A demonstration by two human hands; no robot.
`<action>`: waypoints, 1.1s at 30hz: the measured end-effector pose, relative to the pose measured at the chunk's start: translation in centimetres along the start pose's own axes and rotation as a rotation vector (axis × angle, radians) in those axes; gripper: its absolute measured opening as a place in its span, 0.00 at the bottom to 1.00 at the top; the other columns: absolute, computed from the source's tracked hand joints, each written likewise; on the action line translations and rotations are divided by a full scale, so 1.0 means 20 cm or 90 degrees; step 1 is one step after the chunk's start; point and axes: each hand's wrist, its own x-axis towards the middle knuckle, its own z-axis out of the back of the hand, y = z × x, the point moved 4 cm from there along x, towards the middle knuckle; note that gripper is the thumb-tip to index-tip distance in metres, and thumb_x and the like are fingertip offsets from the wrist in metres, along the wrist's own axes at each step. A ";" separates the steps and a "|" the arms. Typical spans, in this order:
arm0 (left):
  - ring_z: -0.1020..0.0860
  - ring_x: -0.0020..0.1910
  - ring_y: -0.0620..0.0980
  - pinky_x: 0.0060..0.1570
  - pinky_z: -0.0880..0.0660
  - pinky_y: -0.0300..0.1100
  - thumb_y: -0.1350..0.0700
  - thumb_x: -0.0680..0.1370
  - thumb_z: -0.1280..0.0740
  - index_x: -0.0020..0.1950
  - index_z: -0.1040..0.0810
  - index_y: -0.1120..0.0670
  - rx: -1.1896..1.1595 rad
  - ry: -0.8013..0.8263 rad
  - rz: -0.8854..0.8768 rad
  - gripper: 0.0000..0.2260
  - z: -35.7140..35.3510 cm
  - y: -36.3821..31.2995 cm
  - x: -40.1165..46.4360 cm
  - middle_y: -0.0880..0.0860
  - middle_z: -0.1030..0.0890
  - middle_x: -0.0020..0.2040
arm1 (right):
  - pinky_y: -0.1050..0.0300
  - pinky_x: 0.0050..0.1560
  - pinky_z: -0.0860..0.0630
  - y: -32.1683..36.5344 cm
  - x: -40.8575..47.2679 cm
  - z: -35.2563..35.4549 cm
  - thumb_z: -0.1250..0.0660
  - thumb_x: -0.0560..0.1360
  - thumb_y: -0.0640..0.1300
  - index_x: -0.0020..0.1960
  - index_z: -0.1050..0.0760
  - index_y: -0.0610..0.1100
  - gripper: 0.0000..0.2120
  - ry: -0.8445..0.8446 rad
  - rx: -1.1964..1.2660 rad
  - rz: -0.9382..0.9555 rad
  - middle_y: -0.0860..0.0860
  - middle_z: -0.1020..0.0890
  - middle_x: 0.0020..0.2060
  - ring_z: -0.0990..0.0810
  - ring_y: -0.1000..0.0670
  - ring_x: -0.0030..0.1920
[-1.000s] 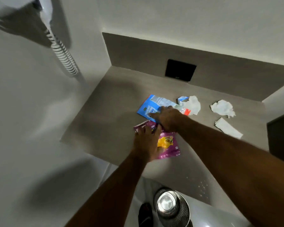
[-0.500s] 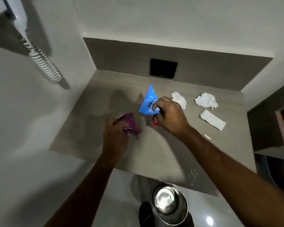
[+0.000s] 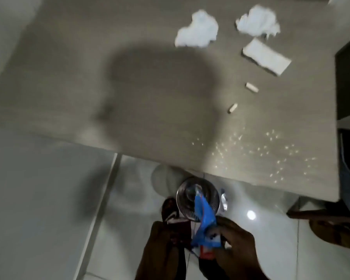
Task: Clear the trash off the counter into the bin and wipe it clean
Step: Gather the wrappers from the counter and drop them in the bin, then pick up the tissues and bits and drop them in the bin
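Where counter (image 3: 129, 87) ends, bin (image 3: 197, 197) below.

Upper right of the frame, the counter (image 3: 69, 77) carries two crumpled white tissues (image 3: 196, 30) (image 3: 258, 22), one folded white paper (image 3: 267, 56) and two small pale stubs (image 3: 251, 87) (image 3: 232, 108), with a scatter of crumbs (image 3: 271, 150) too many and blurred to count. At the bottom centre are one round metal bin (image 3: 190, 201), one blue wrapper (image 3: 204, 217), and two hands (image 3: 160, 245) (image 3: 236, 245).
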 end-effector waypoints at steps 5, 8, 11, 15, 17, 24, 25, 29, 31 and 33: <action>0.18 0.53 0.56 0.51 0.19 0.46 0.73 0.73 0.40 0.57 0.23 0.69 0.015 0.121 0.056 0.15 -0.53 0.71 0.35 0.68 0.24 0.52 | 0.73 0.47 0.22 -0.90 0.16 -0.33 0.24 0.63 0.26 0.47 0.15 0.47 0.20 0.065 0.008 -0.168 0.55 0.14 0.45 0.19 0.68 0.45; 0.20 0.57 0.61 0.57 0.20 0.55 0.64 0.74 0.39 0.62 0.21 0.62 0.069 0.150 0.114 0.17 -0.84 1.07 0.64 0.63 0.19 0.58 | 0.86 0.43 0.33 -1.33 0.30 -0.58 0.31 0.71 0.31 0.55 0.17 0.44 0.15 0.142 -0.086 -0.237 0.55 0.18 0.48 0.22 0.64 0.44; 0.23 0.64 0.59 0.69 0.27 0.54 0.64 0.76 0.36 0.64 0.22 0.61 0.114 0.211 0.135 0.17 -1.10 1.34 0.84 0.62 0.19 0.63 | 0.79 0.47 0.32 -1.68 0.39 -0.82 0.35 0.77 0.35 0.60 0.20 0.40 0.12 0.238 -0.168 -0.262 0.46 0.18 0.57 0.20 0.51 0.55; 0.41 0.77 0.65 0.78 0.47 0.56 0.58 0.80 0.36 0.77 0.40 0.63 0.271 0.337 0.120 0.27 -1.30 1.54 0.95 0.67 0.37 0.76 | 0.55 0.60 0.24 -1.86 0.48 -0.95 0.42 0.81 0.32 0.59 0.23 0.34 0.12 0.248 -0.237 -0.287 0.37 0.21 0.56 0.18 0.45 0.56; 0.42 0.77 0.65 0.77 0.44 0.56 0.56 0.79 0.35 0.78 0.43 0.61 0.255 0.319 0.154 0.30 -1.26 1.52 0.99 0.66 0.40 0.77 | 0.54 0.66 0.31 -1.83 0.48 -0.96 0.41 0.81 0.33 0.63 0.23 0.34 0.14 0.231 -0.155 -0.327 0.38 0.20 0.61 0.22 0.41 0.63; 0.18 0.51 0.61 0.51 0.21 0.49 0.51 0.72 0.44 0.69 0.28 0.50 0.312 0.172 0.061 0.25 -0.70 0.98 0.83 0.60 0.16 0.54 | 0.52 0.64 0.27 -1.21 0.43 -0.60 0.40 0.73 0.50 0.58 0.17 0.39 0.22 0.168 -0.121 -0.318 0.40 0.15 0.55 0.20 0.42 0.60; 0.18 0.50 0.61 0.50 0.21 0.49 0.52 0.74 0.43 0.70 0.28 0.51 0.340 0.177 0.031 0.24 -0.61 0.87 0.76 0.59 0.16 0.52 | 0.52 0.64 0.27 -1.05 0.40 -0.51 0.43 0.74 0.52 0.58 0.17 0.39 0.24 0.144 -0.133 -0.273 0.40 0.15 0.55 0.20 0.42 0.59; 0.15 0.44 0.53 0.43 0.19 0.39 0.56 0.74 0.30 0.59 0.17 0.52 0.415 0.172 -0.181 0.13 -0.26 0.44 0.46 0.53 0.14 0.46 | 0.54 0.56 0.21 -0.50 0.19 -0.15 0.32 0.77 0.39 0.55 0.15 0.43 0.10 0.074 -0.119 -0.193 0.43 0.13 0.51 0.14 0.44 0.52; 0.20 0.54 0.38 0.51 0.31 0.23 0.45 0.78 0.35 0.62 0.21 0.42 0.386 0.209 -0.131 0.13 -0.11 0.22 0.30 0.38 0.19 0.55 | 0.57 0.55 0.20 -0.21 0.10 0.01 0.29 0.73 0.38 0.52 0.14 0.49 0.11 0.070 -0.129 -0.163 0.48 0.12 0.49 0.14 0.48 0.51; 0.28 0.57 0.25 0.54 0.43 0.15 0.38 0.79 0.42 0.63 0.26 0.34 0.359 0.130 -0.189 0.14 0.03 -0.01 0.22 0.28 0.25 0.56 | 0.59 0.52 0.21 0.03 0.04 0.15 0.25 0.71 0.39 0.43 0.13 0.55 0.10 0.084 -0.139 -0.165 0.53 0.12 0.41 0.13 0.47 0.48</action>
